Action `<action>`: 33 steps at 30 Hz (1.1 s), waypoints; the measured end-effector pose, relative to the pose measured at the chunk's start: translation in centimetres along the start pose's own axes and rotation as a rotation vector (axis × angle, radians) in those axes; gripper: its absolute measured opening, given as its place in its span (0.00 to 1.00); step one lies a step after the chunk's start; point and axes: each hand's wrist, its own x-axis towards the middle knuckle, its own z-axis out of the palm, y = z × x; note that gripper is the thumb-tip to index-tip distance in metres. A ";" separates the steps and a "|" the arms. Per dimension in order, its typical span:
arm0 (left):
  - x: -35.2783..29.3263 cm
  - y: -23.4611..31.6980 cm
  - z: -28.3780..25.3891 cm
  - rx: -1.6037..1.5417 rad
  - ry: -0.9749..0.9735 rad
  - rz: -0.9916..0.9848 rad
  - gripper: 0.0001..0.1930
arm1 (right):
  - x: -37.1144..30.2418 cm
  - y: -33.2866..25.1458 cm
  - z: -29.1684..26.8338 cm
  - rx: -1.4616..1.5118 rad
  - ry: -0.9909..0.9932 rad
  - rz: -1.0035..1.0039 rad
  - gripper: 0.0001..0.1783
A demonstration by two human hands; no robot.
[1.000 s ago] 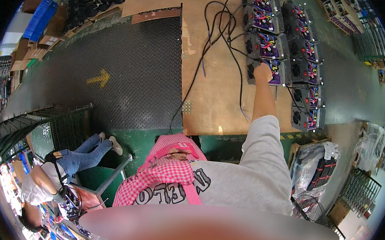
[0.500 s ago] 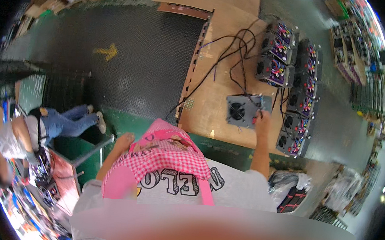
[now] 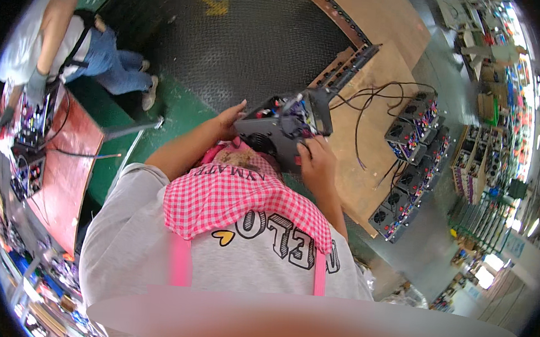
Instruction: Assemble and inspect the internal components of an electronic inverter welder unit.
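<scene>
Head view: both hands up at chest height on one dark grey power-supply unit [image 3: 283, 132] — fan grille facing down toward the chest, coloured wiring showing on its upper side. Left hand [image 3: 228, 118] cups the unit's left end, fingers curled over the edge, grip closed on the casing. Right hand [image 3: 317, 165] wraps the lower right side, thumb and fingers pressed to the case, also a holding grip. Unit is tilted, held clear of the wooden bench [image 3: 374, 113], which lies to the right of it. Loose black cables [image 3: 375, 97] trail across the bench top. Farther right — a double row of similar fan units [image 3: 411, 159] stands along the bench edge, well apart from the held one. Pink checked cloth [image 3: 243, 198] hangs over the person's chest just below the unit. Upper left, another person [image 3: 72, 36] in jeans stands at a red bench [image 3: 62, 179], on the far side of the dark studded floor mat [image 3: 253, 48].
</scene>
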 end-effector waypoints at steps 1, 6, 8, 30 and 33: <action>-2.1 0.5 -1.6 -0.045 -0.127 0.003 0.36 | 1.1 -2.2 1.5 -0.012 -0.027 0.022 0.06; -10.3 0.2 -10.8 -0.347 -0.341 0.088 0.35 | 5.0 -11.5 8.0 0.061 -0.269 -0.375 0.06; -13.7 -2.5 -15.4 -0.387 -0.440 0.243 0.34 | 4.8 -15.7 10.5 0.075 -0.349 -0.456 0.07; -39.3 -9.9 -2.2 -1.454 -0.252 1.713 0.37 | 20.7 -49.0 6.6 0.600 -1.089 -2.065 0.08; -38.9 -8.0 -3.4 -1.486 -0.122 1.784 0.40 | 22.7 -48.3 8.4 0.631 -1.064 -2.159 0.08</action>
